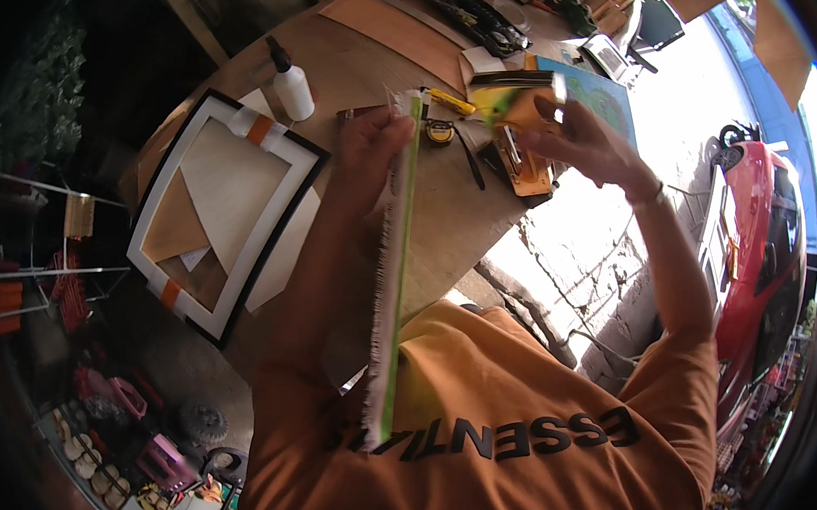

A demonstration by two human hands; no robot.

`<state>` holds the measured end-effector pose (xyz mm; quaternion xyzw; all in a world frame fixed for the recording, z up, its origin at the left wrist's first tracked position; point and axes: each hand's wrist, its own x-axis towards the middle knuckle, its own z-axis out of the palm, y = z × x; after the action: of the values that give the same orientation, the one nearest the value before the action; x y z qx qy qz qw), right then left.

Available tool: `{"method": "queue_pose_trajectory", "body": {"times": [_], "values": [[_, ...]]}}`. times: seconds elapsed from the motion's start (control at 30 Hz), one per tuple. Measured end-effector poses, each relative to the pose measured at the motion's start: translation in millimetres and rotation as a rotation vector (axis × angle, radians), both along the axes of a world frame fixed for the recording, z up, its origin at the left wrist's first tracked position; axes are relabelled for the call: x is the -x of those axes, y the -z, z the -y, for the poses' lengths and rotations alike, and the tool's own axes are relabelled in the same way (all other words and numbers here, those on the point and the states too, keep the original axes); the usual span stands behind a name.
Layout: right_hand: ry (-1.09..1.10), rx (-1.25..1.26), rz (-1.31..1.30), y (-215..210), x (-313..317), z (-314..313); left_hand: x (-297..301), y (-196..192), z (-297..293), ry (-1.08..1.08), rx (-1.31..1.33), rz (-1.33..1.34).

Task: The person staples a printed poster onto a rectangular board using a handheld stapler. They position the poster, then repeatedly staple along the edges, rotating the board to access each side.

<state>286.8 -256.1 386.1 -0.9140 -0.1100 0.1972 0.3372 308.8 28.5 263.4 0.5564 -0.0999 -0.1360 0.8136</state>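
Observation:
My left hand (pixel 375 143) is closed around the upper end of a long, thin strip (pixel 390 273). The strip is seen nearly edge-on, with a bright green side and a pale, frayed edge, and hangs down before my orange shirt. To the right, my right hand (pixel 579 142) is raised with bent fingers at a blurred yellow-orange and green object whose kind I cannot make out. Below those fingers lies an orange board with a metal clip (pixel 523 164). Between the hands are a yellow tape measure (pixel 439 133), a yellow utility knife (pixel 449 100) and a slim black item (pixel 471 165).
A black picture frame with a white mat (pixel 265 237) and orange corner bands lies at the table's left. Behind it stands a white bottle with a black top (pixel 294 92). A brown panel (pixel 394 34) lies farther back. Beyond the wooden table (pixel 452 230), a red car (pixel 749 266) stands outside.

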Motion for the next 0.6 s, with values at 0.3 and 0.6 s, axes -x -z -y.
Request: {"method": "queue_pose_trajectory", "body": {"times": [0.3, 0.6], "values": [[0.337, 0.273, 0.034, 294.6, 81.6, 16.0, 41.6, -66.8, -116.8, 0.359, -0.641, 0.192], [0.375, -0.197, 0.350, 375.5, 76.7, -29.5, 123.5, -92.2, -115.6, -0.322, -1.157, 0.048]]}}
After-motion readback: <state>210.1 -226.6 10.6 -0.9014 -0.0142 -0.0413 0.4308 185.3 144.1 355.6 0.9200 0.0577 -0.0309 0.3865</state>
